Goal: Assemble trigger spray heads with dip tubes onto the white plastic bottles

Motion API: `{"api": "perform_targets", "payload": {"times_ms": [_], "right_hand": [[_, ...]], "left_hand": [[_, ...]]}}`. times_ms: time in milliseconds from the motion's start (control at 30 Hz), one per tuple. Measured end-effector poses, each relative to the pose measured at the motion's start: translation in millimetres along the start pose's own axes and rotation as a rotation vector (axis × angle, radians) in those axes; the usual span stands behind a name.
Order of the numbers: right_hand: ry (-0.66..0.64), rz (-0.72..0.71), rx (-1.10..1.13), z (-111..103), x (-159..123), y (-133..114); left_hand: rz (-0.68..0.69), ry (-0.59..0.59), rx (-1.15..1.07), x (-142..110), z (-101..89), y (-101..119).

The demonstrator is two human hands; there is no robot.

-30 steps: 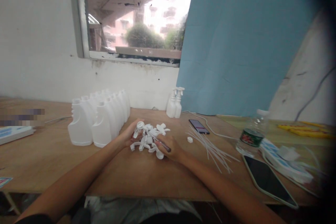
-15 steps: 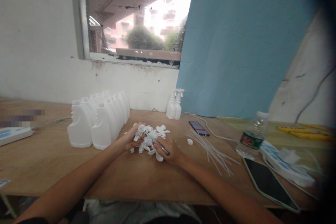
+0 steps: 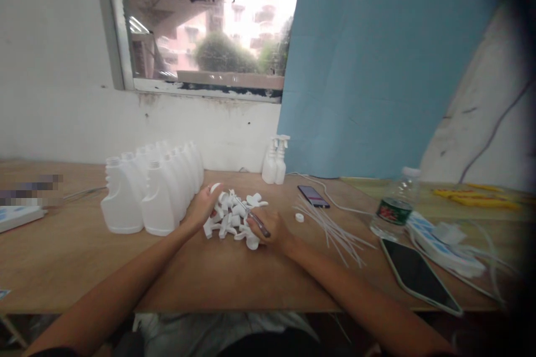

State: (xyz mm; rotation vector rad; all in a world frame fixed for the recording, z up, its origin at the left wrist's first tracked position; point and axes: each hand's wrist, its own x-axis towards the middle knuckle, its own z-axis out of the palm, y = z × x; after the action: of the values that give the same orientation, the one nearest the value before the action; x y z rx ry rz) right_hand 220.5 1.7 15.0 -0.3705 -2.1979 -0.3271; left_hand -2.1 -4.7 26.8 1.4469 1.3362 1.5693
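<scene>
In my right hand [image 3: 274, 230] is a screwdriver [image 3: 260, 225], closed in the fingers, its thin metal shaft pointing up and left over a pile of white plastic spray trigger heads [image 3: 234, 222]. At the left edge of that pile is my left hand [image 3: 204, 205], closed round a white spray trigger head [image 3: 215, 186]; only its pale top shows past the fingers. The screwdriver's tip lies apart from the held piece, above the loose heads. Which way the held head faces is hidden.
White bottles without tops [image 3: 157, 201] stand in rows at left. Two bottles with spray heads [image 3: 274, 164] stand near the wall. Thin white tubes [image 3: 330, 228], a white ring [image 3: 299, 217], two phones [image 3: 419, 276], a water bottle [image 3: 393, 209] and a power strip [image 3: 446, 248] lie or stand at right.
My left hand has turned and drawn slightly left, so the held spray head's ring no longer faces me. The screwdriver has come away from it. The whole view has shifted a little.
</scene>
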Motion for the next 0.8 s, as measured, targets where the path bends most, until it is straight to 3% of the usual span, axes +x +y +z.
{"api": "perform_targets", "payload": {"times_ms": [100, 233, 333, 567, 800], "right_hand": [[0.042, -0.009, -0.061, -16.0, 2.6, 16.7], [0.095, -0.017, -0.205, -54.0, -3.6, 43.1], [0.134, 0.103, -0.25, -77.2, -20.6, 59.6], [0.388, 0.588, 0.015, -84.9, -58.7, 88.0], [0.326, 0.615, -0.041, -102.8, -90.6, 82.0]], "left_hand": [[0.138, 0.073, 0.177, 6.4, -10.2, -5.0], [0.275, 0.1, 0.363, 11.8, -15.2, -14.4], [0.322, 0.082, 0.446, 12.6, -12.1, -21.6], [0.38, 0.049, 0.568, 8.7, -7.1, -24.6], [0.418, 0.078, 0.61, 11.0, -9.5, -29.4]]}}
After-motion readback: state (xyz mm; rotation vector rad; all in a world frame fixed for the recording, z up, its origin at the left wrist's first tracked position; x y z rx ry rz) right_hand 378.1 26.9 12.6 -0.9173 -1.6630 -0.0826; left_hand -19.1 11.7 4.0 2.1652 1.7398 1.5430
